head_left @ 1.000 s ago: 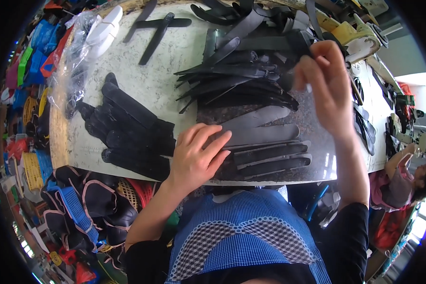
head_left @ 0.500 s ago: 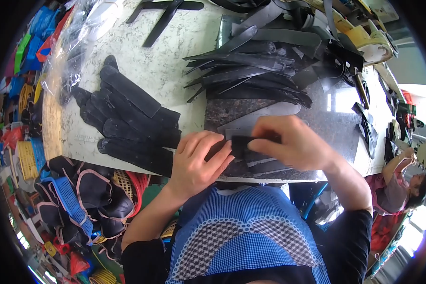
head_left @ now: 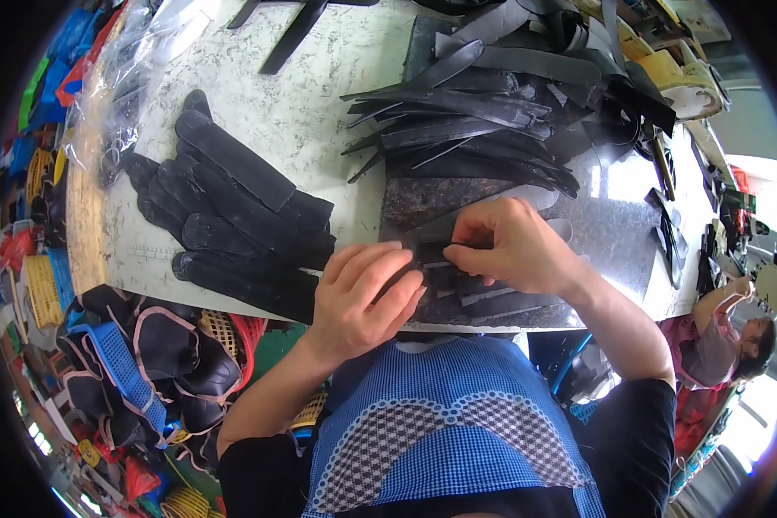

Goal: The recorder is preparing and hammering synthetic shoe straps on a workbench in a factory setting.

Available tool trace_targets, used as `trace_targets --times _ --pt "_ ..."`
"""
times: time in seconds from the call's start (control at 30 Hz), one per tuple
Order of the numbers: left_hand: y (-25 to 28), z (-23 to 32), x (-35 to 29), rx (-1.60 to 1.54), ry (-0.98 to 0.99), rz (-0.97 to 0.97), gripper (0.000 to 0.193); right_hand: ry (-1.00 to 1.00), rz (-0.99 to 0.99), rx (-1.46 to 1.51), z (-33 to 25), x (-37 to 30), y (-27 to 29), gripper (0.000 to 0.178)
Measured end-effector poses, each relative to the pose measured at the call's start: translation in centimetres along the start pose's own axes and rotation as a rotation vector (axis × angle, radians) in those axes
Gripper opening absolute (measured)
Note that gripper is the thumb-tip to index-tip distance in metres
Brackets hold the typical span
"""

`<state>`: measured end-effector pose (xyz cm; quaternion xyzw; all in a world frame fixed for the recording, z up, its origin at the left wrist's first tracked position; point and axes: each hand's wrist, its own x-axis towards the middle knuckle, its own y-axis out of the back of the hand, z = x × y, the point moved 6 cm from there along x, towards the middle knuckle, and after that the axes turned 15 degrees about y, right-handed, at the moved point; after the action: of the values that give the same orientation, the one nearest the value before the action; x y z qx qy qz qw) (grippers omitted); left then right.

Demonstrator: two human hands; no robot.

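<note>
A short black strip (head_left: 434, 252) lies between my hands at the near edge of a dark stone slab (head_left: 613, 229). My left hand (head_left: 361, 298) curls over its left part, fingers bent and pressing down. The thumb and forefinger of my right hand (head_left: 518, 249) pinch its right end; how the fingertips meet it is partly hidden. Flat grey-black strips (head_left: 514, 304) rest on the slab under and beside my right hand. Left of my left hand, a fanned stack of black round-ended strips (head_left: 233, 194) covers part of the white table (head_left: 319, 121).
A heap of loose black strips (head_left: 466, 129) sits on the slab's far side. Clear plastic wrap (head_left: 134, 86) hangs at the table's left edge. A blue basket (head_left: 129, 371) with black padded pieces stands below left. Another person (head_left: 725, 345) is at the far right.
My right hand has shifted slightly left, its fingers closing nearer my left hand, and less of the black strip shows between them. My left hand stays nearly in place. The view has shifted slightly.
</note>
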<state>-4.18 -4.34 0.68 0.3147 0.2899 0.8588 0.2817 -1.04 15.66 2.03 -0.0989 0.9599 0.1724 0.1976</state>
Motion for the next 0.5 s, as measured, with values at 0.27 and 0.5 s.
trace_targets --times 0.27,0.5 --pt "-0.6 1.7 1.6 0.169 -0.116 -0.114 0.027 0.266 0.209 -0.794 -1.0 -1.6 0.0 0.035" --pt "-0.5 2.3 2.8 0.225 -0.151 -0.168 0.029 -0.107 0.324 -0.041 4.2 -9.4 7.5 0.021"
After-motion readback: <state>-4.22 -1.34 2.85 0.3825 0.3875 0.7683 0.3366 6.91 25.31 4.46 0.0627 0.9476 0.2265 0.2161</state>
